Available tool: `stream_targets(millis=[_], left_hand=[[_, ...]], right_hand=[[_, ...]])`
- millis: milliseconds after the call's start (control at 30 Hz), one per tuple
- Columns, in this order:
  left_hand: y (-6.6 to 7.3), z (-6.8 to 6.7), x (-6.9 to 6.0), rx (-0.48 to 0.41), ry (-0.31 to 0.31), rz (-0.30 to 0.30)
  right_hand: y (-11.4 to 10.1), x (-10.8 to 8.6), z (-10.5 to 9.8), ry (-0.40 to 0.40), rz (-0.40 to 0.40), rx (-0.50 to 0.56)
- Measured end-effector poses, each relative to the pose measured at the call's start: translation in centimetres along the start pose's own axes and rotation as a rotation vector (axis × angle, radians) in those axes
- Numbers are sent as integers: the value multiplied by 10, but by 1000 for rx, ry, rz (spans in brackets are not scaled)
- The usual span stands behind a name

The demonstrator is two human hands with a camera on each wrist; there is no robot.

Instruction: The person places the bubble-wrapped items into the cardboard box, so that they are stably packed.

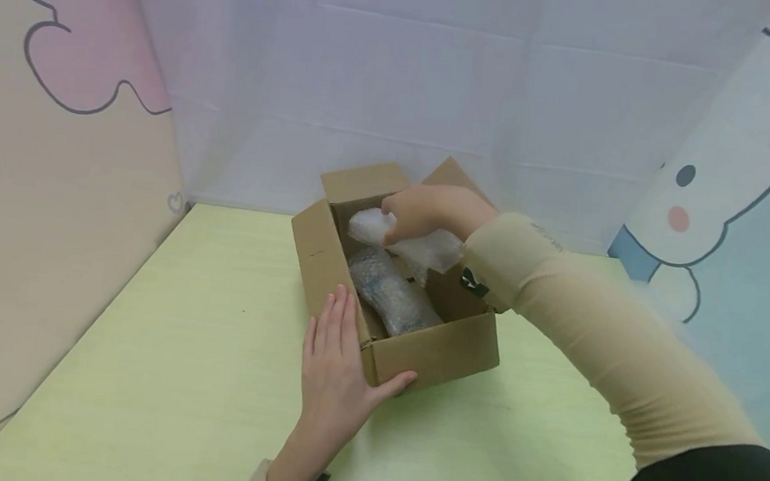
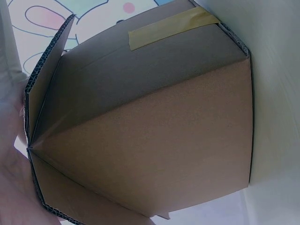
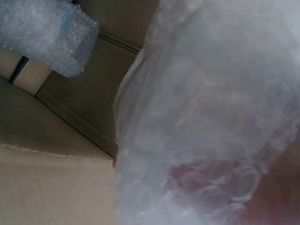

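Note:
An open cardboard box (image 1: 437, 356) stands on the table, set at an angle. My left hand (image 1: 334, 386) rests on its near left corner, with straight fingers along the left flap and the thumb against the front wall. Over the far part of the box, my right hand (image 1: 421, 209) grips a crumpled sheet of bubble wrap (image 1: 436, 253). That sheet fills much of the right wrist view, with fingers showing dimly through it. Below, inside the box, lies a long bubble-wrapped item (image 1: 391, 293); what the wrap encloses is unclear.
The pale yellow-green table (image 1: 183, 346) extends around the box. A white cloth (image 1: 370, 68) hangs behind, with cartoon-printed panels at both sides. Box flaps stick out at the left and back. Yellowish tape (image 2: 173, 28) is stuck to the box.

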State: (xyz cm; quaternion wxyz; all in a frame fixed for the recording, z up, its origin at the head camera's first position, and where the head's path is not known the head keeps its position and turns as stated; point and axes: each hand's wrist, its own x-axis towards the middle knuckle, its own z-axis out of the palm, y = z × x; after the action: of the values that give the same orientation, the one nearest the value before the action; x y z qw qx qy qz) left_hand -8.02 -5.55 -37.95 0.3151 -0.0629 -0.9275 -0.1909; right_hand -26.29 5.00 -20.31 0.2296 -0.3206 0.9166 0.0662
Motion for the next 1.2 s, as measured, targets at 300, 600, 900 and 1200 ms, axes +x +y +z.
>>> stream_targets(millis=[300, 600, 900, 1200], left_hand=[[3, 2, -3, 3, 10, 4], [4, 4, -3, 8, 46, 16], [4, 6, -2, 4, 77, 27], [7, 4, -2, 5, 54, 24]], right_hand=[[-1, 21, 11, -106, 67, -12], [0, 46, 33, -94, 29, -7], [0, 67, 61, -132, 41, 34], [0, 77, 80, -134, 53, 49]])
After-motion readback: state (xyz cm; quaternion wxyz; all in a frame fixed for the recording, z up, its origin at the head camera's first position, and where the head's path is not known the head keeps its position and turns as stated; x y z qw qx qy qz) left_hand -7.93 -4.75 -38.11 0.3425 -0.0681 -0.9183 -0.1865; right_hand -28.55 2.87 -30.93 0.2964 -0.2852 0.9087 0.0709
